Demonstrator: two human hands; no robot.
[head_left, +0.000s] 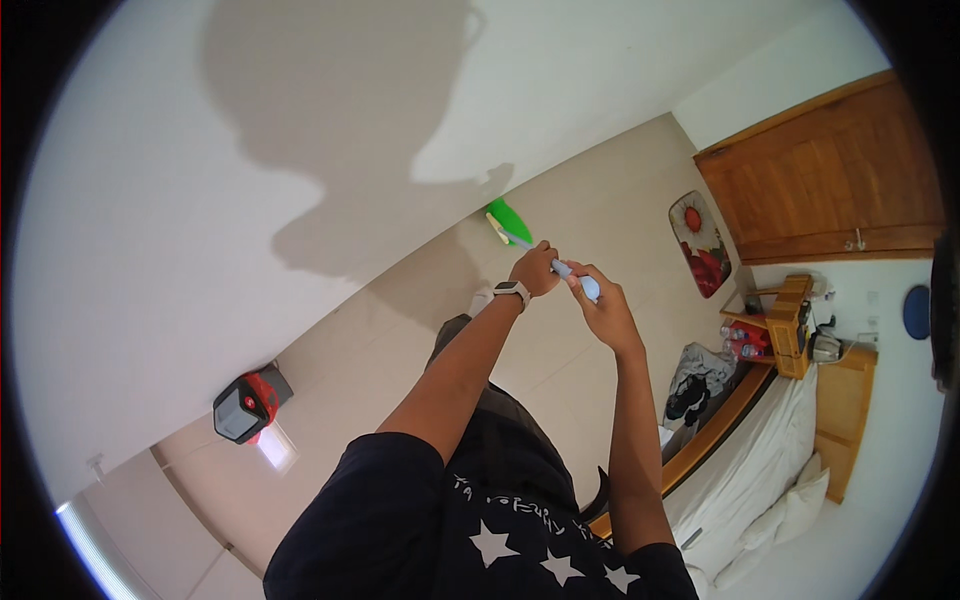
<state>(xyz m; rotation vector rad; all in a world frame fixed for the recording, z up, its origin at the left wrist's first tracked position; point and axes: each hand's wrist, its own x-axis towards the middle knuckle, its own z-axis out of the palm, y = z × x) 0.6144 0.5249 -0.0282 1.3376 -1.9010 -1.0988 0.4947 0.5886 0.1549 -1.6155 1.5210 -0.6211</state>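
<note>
A broom with a pale blue handle (591, 289) slants away from me toward the foot of the white wall. Its green head (513, 222), with a cream-coloured strip along one side, is down at the floor along the wall's base. My left hand (536, 270), with a watch on the wrist, is closed around the handle on the side closer to the head. Close behind it, my right hand (606, 308) grips the handle near its rounded top end. Both hands partly cover the handle.
A red and black appliance (246, 406) stands by the wall at left. A patterned mat (700, 243) lies before the wooden door (830, 170). To the right are a wooden shelf (790, 325) with bottles, a clothes pile (702, 380) and a bed (745, 460). Beige tiles (560, 400) cover the floor.
</note>
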